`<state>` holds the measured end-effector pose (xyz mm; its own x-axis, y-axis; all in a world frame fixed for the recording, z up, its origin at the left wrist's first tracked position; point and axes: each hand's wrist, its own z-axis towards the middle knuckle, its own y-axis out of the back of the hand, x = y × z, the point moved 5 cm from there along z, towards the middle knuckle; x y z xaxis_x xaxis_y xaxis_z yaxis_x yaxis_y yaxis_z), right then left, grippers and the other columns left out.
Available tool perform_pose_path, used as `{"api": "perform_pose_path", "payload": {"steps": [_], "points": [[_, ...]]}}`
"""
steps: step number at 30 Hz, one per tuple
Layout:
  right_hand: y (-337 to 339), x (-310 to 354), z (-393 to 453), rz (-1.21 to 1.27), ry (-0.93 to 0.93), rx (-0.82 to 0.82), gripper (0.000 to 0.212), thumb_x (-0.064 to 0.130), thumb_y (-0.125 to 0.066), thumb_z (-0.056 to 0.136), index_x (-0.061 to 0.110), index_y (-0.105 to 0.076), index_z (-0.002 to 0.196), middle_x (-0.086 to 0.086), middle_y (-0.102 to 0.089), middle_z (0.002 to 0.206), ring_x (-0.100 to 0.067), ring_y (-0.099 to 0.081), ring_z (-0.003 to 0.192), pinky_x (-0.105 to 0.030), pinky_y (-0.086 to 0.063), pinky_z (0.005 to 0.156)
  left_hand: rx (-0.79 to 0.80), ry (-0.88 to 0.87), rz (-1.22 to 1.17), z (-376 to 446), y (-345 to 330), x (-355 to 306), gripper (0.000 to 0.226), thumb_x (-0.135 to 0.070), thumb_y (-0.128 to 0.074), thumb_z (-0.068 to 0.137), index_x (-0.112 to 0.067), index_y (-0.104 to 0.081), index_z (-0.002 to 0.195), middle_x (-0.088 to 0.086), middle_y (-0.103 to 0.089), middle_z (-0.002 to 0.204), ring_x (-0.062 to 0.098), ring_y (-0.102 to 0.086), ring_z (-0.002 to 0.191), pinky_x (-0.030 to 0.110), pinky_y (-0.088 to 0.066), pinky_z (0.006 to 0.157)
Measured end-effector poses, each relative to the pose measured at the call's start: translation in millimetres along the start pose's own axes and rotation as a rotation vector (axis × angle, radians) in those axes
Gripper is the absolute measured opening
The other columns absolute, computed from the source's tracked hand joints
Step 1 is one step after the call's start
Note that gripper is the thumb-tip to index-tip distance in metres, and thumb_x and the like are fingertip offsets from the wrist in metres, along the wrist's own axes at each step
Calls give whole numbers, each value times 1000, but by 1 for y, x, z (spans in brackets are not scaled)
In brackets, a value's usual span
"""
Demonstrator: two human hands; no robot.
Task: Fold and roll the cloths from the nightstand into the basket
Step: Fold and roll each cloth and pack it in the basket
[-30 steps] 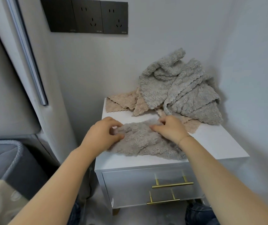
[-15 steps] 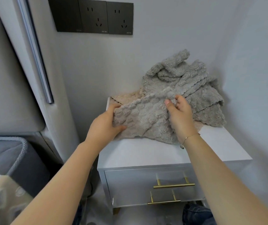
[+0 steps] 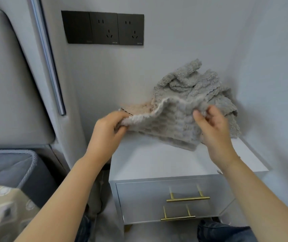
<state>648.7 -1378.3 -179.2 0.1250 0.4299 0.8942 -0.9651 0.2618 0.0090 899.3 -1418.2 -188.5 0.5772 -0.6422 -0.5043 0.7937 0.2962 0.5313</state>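
— Where's the cloth (image 3: 167, 126) now?

— Up off the nightstand (image 3: 157, 161), stretched between both hands, its long edge running from one hand to the other. The left hand (image 3: 110, 130) pinches one corner; the right hand (image 3: 211, 126) pinches the other.

— And the fold?

— I'd guess it goes across that edge. The pile (image 3: 195, 88) sits just behind the right hand; the basket (image 3: 26, 165) is down past the left one.

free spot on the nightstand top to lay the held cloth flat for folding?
Yes: the front of the nightstand top is bare, from its front edge back to the held cloth, between left hand and right hand. The back right corner is crowded by the cloth pile.
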Motion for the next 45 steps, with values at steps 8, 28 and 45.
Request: {"api": "perform_pose_path", "payload": {"steps": [8,28,45], "points": [[45,-40,-63,-327,-395,608,46,36,-79,74,-5,-65,89,-14,-68,81,-19,-63,79,-32,-48,75,794,177,-49,-65,-12,12,14,-34,-69,84,-20,-70,85,-4,-65,72,10,-54,61,22,-43,59],[41,-79,-25,-722,-246,69,44,19,-64,88,14,-32,58,4,-31,49,-13,-28,50,-21,-22,46,317,933,-313,-45,-36,78,38,-23,-77,78,-17,-57,110,7,-66,108,24,-66,94,41,-55,83],[28,-91,-14,-1231,-180,104,24,36,-54,93,13,-48,91,-2,-57,78,-27,-56,74,-30,-35,54,207,678,197,-37,-36,71,42,-31,-64,88,-16,-48,124,8,-56,121,20,-54,86,31,-42,74]]}}
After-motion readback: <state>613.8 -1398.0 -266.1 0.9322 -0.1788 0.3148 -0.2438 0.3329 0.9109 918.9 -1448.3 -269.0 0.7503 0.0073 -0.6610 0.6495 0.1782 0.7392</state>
